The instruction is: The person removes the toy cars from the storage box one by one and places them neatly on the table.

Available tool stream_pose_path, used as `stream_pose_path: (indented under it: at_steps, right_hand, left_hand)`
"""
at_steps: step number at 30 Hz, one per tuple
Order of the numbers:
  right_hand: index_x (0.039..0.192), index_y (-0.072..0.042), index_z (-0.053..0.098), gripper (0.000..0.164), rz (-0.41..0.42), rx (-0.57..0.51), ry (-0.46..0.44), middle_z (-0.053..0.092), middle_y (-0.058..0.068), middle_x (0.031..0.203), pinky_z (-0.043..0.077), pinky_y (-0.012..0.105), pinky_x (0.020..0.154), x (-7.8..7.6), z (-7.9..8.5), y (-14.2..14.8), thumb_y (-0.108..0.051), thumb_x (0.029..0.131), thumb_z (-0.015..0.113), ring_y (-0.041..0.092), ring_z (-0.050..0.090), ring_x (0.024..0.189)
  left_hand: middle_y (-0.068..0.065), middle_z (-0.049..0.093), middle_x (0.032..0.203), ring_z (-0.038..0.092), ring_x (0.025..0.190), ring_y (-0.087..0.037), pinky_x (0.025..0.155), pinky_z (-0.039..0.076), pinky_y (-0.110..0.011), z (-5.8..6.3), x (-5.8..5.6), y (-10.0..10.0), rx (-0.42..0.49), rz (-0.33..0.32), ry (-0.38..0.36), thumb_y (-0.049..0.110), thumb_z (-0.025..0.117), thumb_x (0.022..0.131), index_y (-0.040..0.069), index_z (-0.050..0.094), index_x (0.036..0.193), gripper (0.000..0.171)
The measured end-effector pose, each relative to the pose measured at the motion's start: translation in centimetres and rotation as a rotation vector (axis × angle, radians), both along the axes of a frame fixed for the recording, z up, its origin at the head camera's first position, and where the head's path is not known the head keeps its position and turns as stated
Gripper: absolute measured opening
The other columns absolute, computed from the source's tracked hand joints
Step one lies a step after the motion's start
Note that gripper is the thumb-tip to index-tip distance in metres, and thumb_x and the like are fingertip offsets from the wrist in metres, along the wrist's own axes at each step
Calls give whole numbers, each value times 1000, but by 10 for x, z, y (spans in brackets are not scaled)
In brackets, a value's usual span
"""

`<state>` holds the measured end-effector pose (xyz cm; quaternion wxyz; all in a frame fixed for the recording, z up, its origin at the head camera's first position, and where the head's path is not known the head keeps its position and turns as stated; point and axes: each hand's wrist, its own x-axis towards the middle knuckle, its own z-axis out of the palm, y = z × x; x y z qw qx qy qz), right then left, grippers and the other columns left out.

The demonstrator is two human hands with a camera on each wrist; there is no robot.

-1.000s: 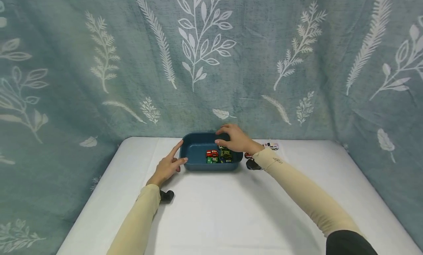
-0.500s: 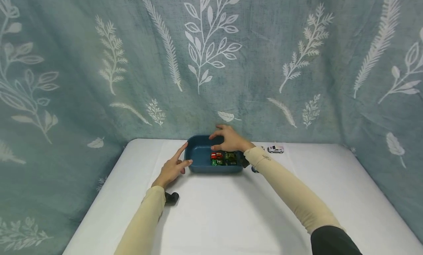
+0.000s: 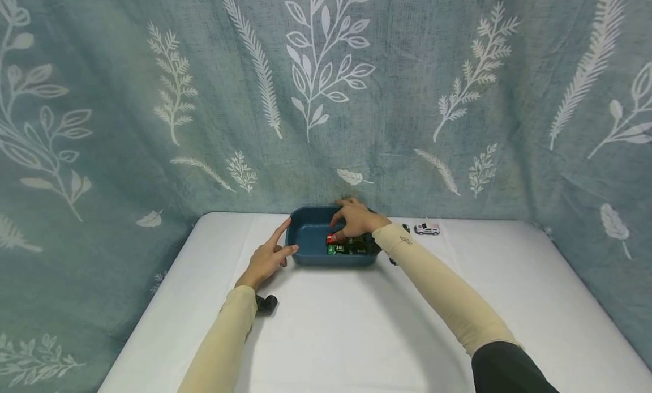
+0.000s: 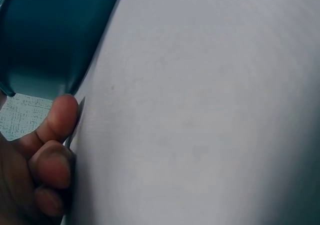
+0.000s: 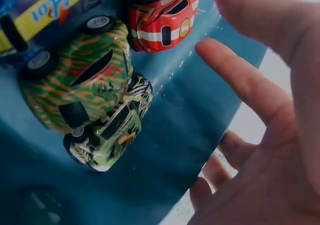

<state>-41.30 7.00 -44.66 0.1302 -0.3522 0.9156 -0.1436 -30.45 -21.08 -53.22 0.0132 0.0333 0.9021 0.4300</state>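
A dark blue-teal plastic bin (image 3: 308, 237) sits at the back of the table with several toy cars in its right half. My left hand (image 3: 265, 263) touches its left end with a straight index finger and thumb, the other fingers curled under. My right hand (image 3: 355, 218) reaches in over the cars. In the right wrist view, its thumb and index finger lie beside a red toy car (image 5: 165, 20) with a white stripe. Near that car are a green-and-orange striped car (image 5: 80, 77), a lime-green car (image 5: 117, 135) and a blue car with a yellow stripe (image 5: 55, 5).
A white toy car (image 3: 427, 229) stands on the white tablecloth (image 3: 326, 325) right of the bin. Another car (image 3: 406, 227) and a dark one (image 3: 393, 261) are partly hidden by the right sleeve. A leaf-patterned curtain (image 3: 254, 172) hangs directly behind the table.
My right hand has moved left over the bin, then lowered toward the red car. The left hand keeps its place at the bin's end. The head view has shifted slightly.
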Motion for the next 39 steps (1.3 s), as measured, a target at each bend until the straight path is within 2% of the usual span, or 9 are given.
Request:
stream_pose_path:
  at_steps: [5,10,19,28,32,39]
  right_hand:
    - [126,-21,79,36,-6,80,-13,23,21,175,17,69,125,-3,-1,-5,-40,95,80,47,15,161]
    - [122,-26,80,33,-14,143,5,24,20,175,18,68,125,-7,-2,-9,-45,94,80,45,17,161]
    - [110,-22,84,27,-7,149,20,26,19,174,21,67,124,-7,3,-9,-41,91,85,46,21,160]
    - [103,-23,83,23,-24,208,46,27,19,173,21,63,126,-10,-3,-10,-42,91,85,44,23,160]
    - [106,-23,82,23,-18,225,50,27,19,173,21,63,126,-11,-3,-11,-43,94,82,43,22,160]
    - [126,-18,78,30,34,183,64,31,21,171,24,64,124,-13,4,-8,-36,103,71,45,24,158]
  left_hand:
    - [-3,70,71,59,67,-21,68,39,-36,-2,0,-3,17,-1,-12,59,63,99,59,20,164,78]
    - [-4,70,70,59,67,-23,65,37,-36,-1,-1,-3,27,-9,7,59,62,100,61,19,163,76]
    - [-4,70,70,58,66,-22,63,36,-35,1,-1,-3,22,-14,2,59,62,100,58,20,164,77]
    - [-3,70,70,59,66,-21,63,36,-35,0,-3,-2,20,-20,3,58,62,100,57,20,165,77]
    - [-4,70,70,58,65,-22,62,36,-35,0,-3,-2,29,-13,7,56,64,100,57,21,164,77]
    - [-4,70,71,58,66,-21,64,37,-34,0,-3,-4,15,-14,7,56,63,100,56,21,165,78]
